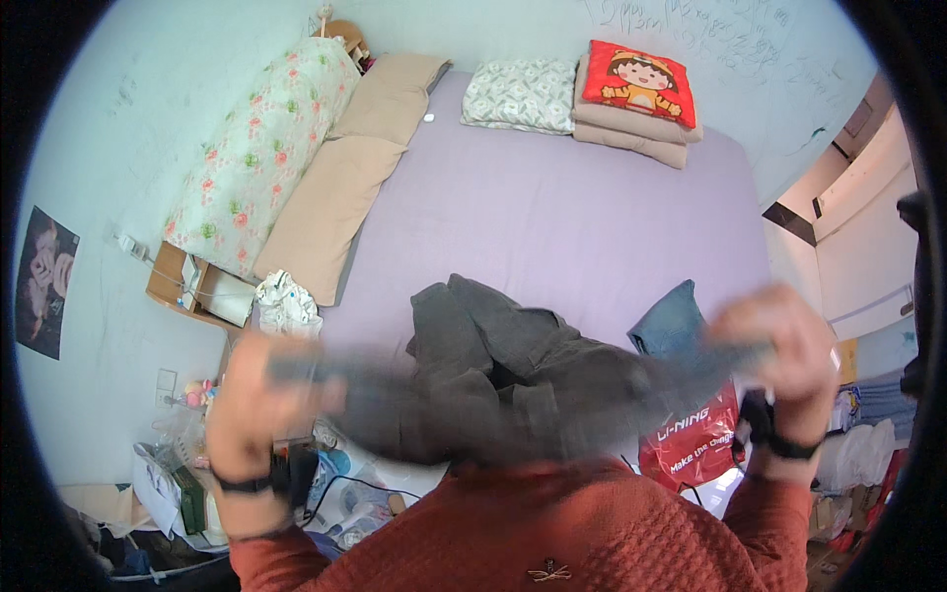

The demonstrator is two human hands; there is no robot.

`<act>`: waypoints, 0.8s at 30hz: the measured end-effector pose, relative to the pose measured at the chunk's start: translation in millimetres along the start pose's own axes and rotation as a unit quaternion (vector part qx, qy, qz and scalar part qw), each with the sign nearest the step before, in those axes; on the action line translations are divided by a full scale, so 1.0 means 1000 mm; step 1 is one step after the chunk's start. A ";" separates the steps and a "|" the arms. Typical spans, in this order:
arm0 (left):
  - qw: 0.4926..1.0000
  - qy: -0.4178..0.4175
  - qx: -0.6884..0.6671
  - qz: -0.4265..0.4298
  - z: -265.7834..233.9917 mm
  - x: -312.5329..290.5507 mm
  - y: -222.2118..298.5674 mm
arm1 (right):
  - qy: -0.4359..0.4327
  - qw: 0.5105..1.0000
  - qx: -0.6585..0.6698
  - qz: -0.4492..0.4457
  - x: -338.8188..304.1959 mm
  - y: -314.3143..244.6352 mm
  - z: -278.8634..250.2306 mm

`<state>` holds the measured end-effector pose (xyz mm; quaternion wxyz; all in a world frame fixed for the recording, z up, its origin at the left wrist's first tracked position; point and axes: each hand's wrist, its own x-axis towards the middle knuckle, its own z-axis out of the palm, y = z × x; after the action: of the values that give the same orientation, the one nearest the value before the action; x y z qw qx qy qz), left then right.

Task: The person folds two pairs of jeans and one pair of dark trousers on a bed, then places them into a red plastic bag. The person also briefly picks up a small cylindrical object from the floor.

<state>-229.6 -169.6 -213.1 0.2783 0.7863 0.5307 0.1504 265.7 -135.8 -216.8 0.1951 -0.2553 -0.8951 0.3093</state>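
Observation:
Dark grey trousers (493, 331) are stretched wide in front of my chest, their legs lying toward the bed. My left hand (266, 390) is closed on one end of the waistband, and my right hand (779, 340) grips the other end. Both hands and the waistband are smeared by motion. Close to my right hand, a piece of folded blue denim (669, 321) rests at the bed's near edge. Below that hand hangs or lies a red plastic bag (691, 444), partly hidden by the trousers and my arm.
A bed with a lilac sheet (552, 207) fills the middle. Along its left lie beige pillows (326, 217) and a floral bolster (261, 158). At the far end are a patterned pillow (520, 96) and a red cushion (641, 84). Crumpled white cloth (288, 304) lies at the left edge.

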 end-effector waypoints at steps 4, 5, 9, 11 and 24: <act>0.986 0.164 -0.020 -0.011 0.000 0.143 -0.049 | 0.127 0.940 -0.034 0.314 0.100 0.106 -0.006; 0.966 0.247 0.056 0.045 -0.010 0.171 -0.048 | 0.222 0.929 -0.062 0.290 0.123 0.121 -0.014; 0.854 0.488 0.140 0.111 -0.096 0.232 0.003 | 0.491 0.801 -0.278 0.201 0.175 0.109 -0.113; 0.861 0.499 0.058 0.075 -0.140 0.220 0.039 | 0.567 0.798 -0.200 0.040 0.172 0.071 -0.146; 0.966 0.161 -0.095 0.179 0.100 0.140 -0.052 | 0.433 0.865 -0.206 0.150 -0.017 0.063 0.078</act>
<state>-160.8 -54.5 -332.4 0.2315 0.8037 0.4024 0.3722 261.1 -138.5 -319.0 0.4569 -0.5293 -0.7149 0.0014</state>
